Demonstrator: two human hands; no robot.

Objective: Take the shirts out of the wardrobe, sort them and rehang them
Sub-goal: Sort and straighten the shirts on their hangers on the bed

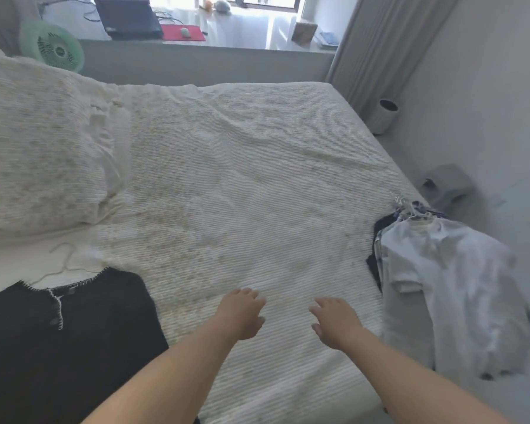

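Shirts: white cotton tee pile (447,289) on hangers at 3 o'clock, black knit top (83,325) at 8. Left hand (242,313), right hand (337,322) both empty, fingers loose; best lift next by hanger hook.

Both bare forearms reach forward side by side. The left hand (242,313) and the right hand (337,321) are palm-down and hold nothing, their fingers loosely spread, apparently slightly bent, though blur obscures the fingertips.
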